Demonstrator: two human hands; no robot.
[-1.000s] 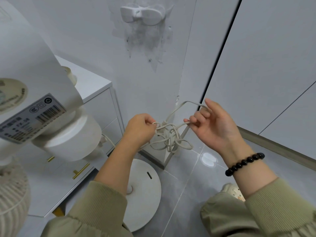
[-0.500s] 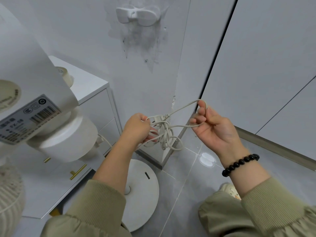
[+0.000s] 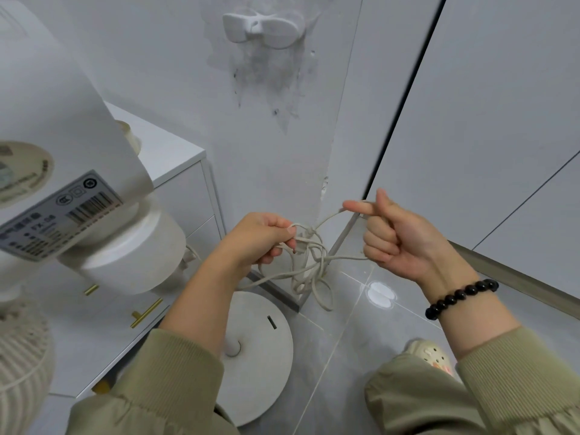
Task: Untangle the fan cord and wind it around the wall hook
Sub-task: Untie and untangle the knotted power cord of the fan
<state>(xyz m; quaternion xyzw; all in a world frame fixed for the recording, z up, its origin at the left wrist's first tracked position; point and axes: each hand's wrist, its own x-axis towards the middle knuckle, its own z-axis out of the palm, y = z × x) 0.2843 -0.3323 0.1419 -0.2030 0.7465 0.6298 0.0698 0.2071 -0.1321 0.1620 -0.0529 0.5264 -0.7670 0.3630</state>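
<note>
Your left hand pinches the knotted bundle of the thin beige fan cord, held low before the wall corner. Your right hand, fingers curled, grips one loop. Pull harder and the knot probably tightens. The white plastic wall hook above is bare.

A pale grey wall is seen ahead, and dark smudges are spread on its paint; a white cabinet with brass handles is placed against it at the left; at the right, white panels are divided by a dark vertical gap; a metal skirting strip is fixed below them; the floor is laid with glossy grey tiles, where a bright reflection is shown.
</note>
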